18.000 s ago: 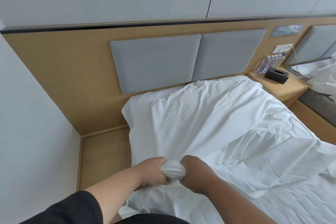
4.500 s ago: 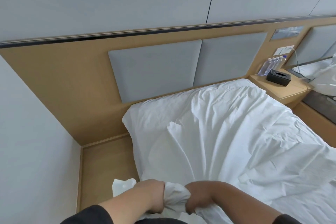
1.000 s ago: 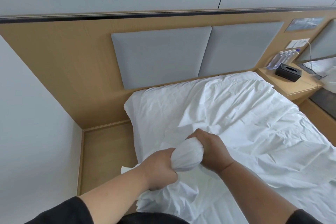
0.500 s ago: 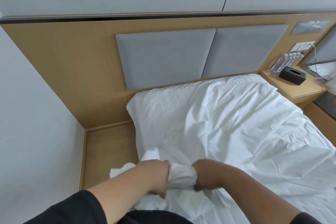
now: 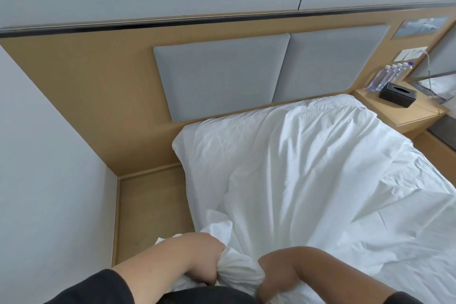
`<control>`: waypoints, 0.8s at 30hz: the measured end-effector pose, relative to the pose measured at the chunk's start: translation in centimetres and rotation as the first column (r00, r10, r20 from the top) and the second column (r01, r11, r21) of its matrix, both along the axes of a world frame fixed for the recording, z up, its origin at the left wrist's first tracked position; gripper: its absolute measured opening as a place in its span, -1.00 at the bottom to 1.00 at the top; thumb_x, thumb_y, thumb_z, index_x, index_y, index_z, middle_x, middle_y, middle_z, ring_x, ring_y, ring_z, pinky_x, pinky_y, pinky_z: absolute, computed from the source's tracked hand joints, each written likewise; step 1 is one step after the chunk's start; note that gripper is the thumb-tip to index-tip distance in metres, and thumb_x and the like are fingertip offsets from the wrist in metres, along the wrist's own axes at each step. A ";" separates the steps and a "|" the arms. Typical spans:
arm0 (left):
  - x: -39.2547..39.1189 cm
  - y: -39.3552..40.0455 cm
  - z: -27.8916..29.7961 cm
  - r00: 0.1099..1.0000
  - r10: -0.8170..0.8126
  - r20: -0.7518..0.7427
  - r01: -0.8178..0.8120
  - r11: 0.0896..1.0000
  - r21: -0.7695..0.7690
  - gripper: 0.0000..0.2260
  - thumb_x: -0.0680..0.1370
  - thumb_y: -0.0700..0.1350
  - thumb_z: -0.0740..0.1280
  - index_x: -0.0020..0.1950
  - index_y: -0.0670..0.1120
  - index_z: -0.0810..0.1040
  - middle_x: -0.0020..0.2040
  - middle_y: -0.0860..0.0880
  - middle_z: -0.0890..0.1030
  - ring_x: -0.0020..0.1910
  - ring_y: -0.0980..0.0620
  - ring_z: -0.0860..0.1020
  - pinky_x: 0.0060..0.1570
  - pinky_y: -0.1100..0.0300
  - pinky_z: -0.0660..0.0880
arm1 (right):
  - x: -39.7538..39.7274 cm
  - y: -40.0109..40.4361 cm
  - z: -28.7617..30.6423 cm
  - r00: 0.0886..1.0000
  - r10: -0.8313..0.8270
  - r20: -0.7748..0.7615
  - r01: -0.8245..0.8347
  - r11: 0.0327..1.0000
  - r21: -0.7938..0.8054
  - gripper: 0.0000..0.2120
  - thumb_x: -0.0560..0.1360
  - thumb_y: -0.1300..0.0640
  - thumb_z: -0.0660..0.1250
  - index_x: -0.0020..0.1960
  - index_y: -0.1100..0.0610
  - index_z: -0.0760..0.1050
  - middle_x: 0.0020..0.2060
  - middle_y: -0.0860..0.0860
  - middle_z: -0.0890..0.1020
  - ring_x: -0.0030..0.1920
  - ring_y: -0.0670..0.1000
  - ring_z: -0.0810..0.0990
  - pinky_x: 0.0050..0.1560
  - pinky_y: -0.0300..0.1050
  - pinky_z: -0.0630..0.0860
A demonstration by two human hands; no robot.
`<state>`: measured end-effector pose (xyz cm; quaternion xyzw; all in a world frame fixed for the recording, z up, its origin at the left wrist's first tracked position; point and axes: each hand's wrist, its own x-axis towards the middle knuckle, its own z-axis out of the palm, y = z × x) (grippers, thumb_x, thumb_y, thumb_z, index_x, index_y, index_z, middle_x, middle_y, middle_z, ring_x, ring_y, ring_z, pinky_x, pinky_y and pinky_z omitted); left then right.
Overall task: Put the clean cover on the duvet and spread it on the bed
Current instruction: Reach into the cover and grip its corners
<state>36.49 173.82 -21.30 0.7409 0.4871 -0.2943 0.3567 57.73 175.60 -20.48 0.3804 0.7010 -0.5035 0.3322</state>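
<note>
both hands had dropped lower since a moment before; the left hand (image 5: 209,266) and right hand (image 5: 274,276) gripped a bunched wad of the wrinkled white fabric duvet cover (image 5: 308,175), spread across the bed.

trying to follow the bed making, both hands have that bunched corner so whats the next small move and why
Probably a firm pull of the bunched corner toward the person, then a shake. The left hand and right hand both grip it at the near edge, while the duvet lies creased, with folds running from the grip toward the headboard. Tension would likely flatten those folds.
</note>
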 end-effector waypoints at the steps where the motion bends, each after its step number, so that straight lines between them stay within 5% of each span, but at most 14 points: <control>1: 0.2 0.0 0.0 1.000 -0.004 -0.015 0.004 1.000 -0.024 -0.79 0.39 -0.02 0.36 -0.01 -0.01 0.51 -0.08 -0.02 0.57 -0.08 -0.09 0.55 -0.08 0.03 0.51 | 0.0 -0.1 0.1 1.000 0.013 -0.005 -0.013 1.000 -0.007 -0.53 0.46 -0.11 0.42 0.34 -0.01 0.52 0.25 0.02 0.62 0.21 0.10 0.58 0.27 0.01 0.45; 5: 1.5 0.3 0.3 0.990 -0.008 -0.144 -0.004 0.997 -0.080 -0.64 0.42 0.10 0.35 0.12 -0.07 0.55 -0.09 -0.05 0.57 -0.07 -0.11 0.55 -0.02 0.01 0.53 | 0.1 0.0 0.3 0.982 0.105 0.157 -0.111 0.993 0.030 -0.45 0.40 -0.24 0.43 0.25 0.07 0.58 0.13 0.03 0.64 0.14 0.13 0.60 0.26 0.07 0.51; 8: 2.1 0.4 0.5 0.973 0.008 -0.232 -0.036 0.992 -0.118 -0.47 0.44 0.21 0.33 0.33 -0.03 0.48 0.16 -0.06 0.58 0.08 -0.12 0.52 0.04 0.00 0.48 | -0.5 -0.1 -0.7 0.925 0.235 0.299 -0.269 0.960 0.079 -0.50 0.43 -0.24 0.42 0.15 0.13 0.64 -0.04 0.01 0.58 0.00 0.13 0.55 0.06 0.02 0.47; 13: 1.8 0.7 1.4 0.960 0.061 -0.275 -0.110 0.979 -0.169 -0.44 0.45 0.21 0.33 0.39 -0.01 0.47 0.26 -0.05 0.55 0.17 -0.11 0.51 0.04 0.03 0.41 | 1.1 -0.5 -1.4 0.901 0.233 0.367 -0.291 0.951 0.109 -0.40 0.43 -0.25 0.40 0.28 0.16 0.57 0.20 0.12 0.60 0.21 0.19 0.57 0.19 0.03 0.45; 17: 1.1 0.6 1.6 0.955 0.061 -0.289 -0.137 0.959 -0.248 -0.55 0.45 0.17 0.31 0.28 0.02 0.54 0.21 -0.04 0.54 0.17 -0.10 0.51 0.13 0.02 0.45 | 4.6 -1.5 -2.0 0.965 0.069 0.252 -0.105 0.985 0.135 -0.39 0.40 -0.23 0.34 0.31 0.13 0.52 0.26 0.05 0.59 0.24 0.11 0.56 0.19 -0.07 0.42; 19: 0.8 0.6 1.6 0.956 0.069 -0.285 -0.140 0.962 -0.237 -0.64 0.44 0.15 0.31 0.18 0.03 0.55 0.19 -0.05 0.54 0.13 -0.10 0.52 0.07 0.04 0.47 | 4.9 -2.0 -2.2 0.986 0.040 0.164 -0.065 0.987 0.148 -0.48 0.38 -0.19 0.33 0.23 0.07 0.56 0.08 -0.05 0.63 0.07 0.02 0.57 0.04 -0.18 0.38; 21: 0.2 0.6 1.3 0.958 0.110 -0.265 -0.159 0.973 -0.169 -0.70 0.41 0.11 0.32 0.07 0.01 0.51 0.07 -0.03 0.49 -0.02 -0.05 0.53 -0.06 0.08 0.47 | 4.5 -1.9 -2.0 0.997 -0.006 0.079 -0.006 0.988 0.153 -0.55 0.31 -0.18 0.38 0.11 0.03 0.60 -0.14 -0.13 0.60 -0.10 -0.04 0.57 -0.11 -0.23 0.41; 24: -0.7 0.3 0.4 0.946 0.287 -0.153 -0.289 0.957 0.010 -0.63 0.36 0.04 0.31 0.12 0.00 0.39 -0.03 0.00 0.46 -0.11 -0.02 0.56 -0.14 0.06 0.51 | 4.0 -0.7 -1.2 0.997 -0.078 -0.005 0.078 0.989 0.125 -0.59 0.32 -0.06 0.47 0.15 -0.03 0.60 -0.05 -0.13 0.63 -0.07 -0.06 0.58 -0.14 -0.26 0.43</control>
